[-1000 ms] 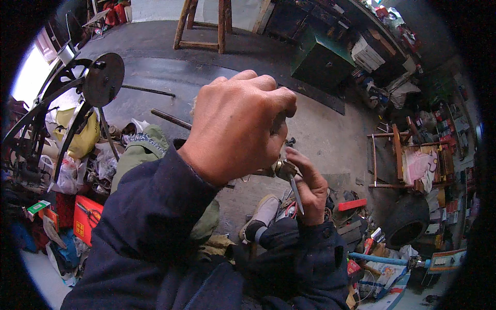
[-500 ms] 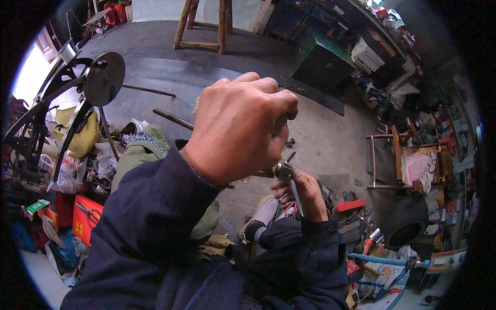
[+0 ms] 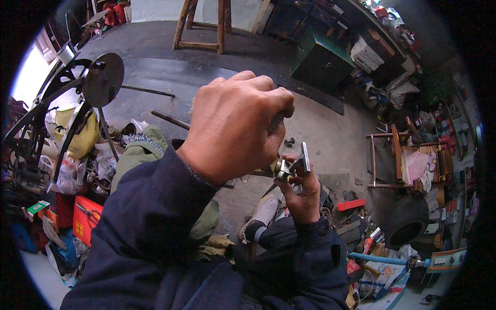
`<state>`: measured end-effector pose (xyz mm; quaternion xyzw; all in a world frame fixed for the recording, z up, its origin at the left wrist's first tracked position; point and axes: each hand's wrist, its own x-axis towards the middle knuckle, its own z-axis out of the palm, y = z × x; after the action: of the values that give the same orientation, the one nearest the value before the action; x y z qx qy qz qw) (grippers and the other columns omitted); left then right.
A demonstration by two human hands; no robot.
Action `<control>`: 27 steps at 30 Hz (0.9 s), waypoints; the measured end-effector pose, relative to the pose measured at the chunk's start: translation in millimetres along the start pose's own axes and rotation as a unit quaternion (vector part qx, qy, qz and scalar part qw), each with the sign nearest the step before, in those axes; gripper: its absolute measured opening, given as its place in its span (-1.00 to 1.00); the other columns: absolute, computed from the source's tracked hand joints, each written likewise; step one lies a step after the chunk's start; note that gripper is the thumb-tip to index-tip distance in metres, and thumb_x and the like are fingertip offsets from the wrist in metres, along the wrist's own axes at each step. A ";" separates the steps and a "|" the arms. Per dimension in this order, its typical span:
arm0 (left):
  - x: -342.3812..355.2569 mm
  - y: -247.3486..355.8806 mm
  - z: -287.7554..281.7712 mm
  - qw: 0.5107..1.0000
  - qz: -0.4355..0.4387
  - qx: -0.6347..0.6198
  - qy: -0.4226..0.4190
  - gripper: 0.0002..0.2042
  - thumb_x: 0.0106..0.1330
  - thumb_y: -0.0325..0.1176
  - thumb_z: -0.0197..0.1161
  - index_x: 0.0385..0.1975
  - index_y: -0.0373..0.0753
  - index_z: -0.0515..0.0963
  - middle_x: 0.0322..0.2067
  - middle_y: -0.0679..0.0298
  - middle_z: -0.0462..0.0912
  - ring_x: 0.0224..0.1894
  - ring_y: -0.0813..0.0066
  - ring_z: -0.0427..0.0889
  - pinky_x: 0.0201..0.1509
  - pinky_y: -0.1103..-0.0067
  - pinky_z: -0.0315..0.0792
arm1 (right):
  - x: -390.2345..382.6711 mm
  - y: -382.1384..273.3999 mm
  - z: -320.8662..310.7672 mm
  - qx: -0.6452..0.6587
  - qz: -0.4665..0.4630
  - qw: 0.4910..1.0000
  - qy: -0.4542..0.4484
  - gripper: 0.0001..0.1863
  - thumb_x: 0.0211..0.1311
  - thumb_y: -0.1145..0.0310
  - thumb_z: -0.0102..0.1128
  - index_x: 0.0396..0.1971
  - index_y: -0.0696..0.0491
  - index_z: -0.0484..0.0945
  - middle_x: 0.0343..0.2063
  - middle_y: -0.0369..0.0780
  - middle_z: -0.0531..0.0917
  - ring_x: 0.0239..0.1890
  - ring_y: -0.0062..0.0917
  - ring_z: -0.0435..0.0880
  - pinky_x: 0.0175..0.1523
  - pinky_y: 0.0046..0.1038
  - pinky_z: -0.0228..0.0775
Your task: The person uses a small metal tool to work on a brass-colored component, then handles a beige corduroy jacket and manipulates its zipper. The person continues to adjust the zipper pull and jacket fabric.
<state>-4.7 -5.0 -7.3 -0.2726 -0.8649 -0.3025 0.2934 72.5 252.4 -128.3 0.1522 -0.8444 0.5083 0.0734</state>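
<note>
My left hand [image 3: 237,126] is raised in the middle, back of the hand toward me and fingers curled in a fist. Whatever lies inside that fist is hidden. A dark metal rod [image 3: 169,119] runs behind it from the left, roughly in line with a small silvery metal fitting [image 3: 282,169] on the other side. My right hand [image 3: 304,199] is closed around this fitting from below, thumb and fingers touching it. From the fitting a flat metal bar [image 3: 305,157] stands up beside the fingertips.
A black machine with a round disc [image 3: 104,80] stands at left, above plastic bags. Further off are a wooden stool [image 3: 200,45] and a green metal box [image 3: 323,59]. At right lie a tyre [image 3: 408,222], a wooden frame [image 3: 397,155] and a red bar [image 3: 351,205].
The flat bar has swung from hanging below the fitting to standing up beside it. My right fingers have shifted around the fitting. My left fist has moved slightly left.
</note>
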 end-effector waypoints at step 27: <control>1.1 2.1 0.9 1.000 -0.002 0.006 -0.007 -0.80 0.14 -0.41 0.48 -0.22 -0.03 0.79 -0.25 0.29 0.80 -0.11 0.08 0.80 -0.09 0.23 0.69 | 3.5 -20.5 -17.4 0.308 0.188 0.932 0.022 -0.63 0.65 0.33 0.06 0.20 0.16 0.73 0.32 -0.05 0.74 0.25 -0.33 0.79 0.23 -0.30 0.72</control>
<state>-4.4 -2.7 -6.4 -0.2715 -0.8693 -0.2959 0.2883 75.5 258.2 -102.0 -0.0053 -0.6574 0.7515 -0.0554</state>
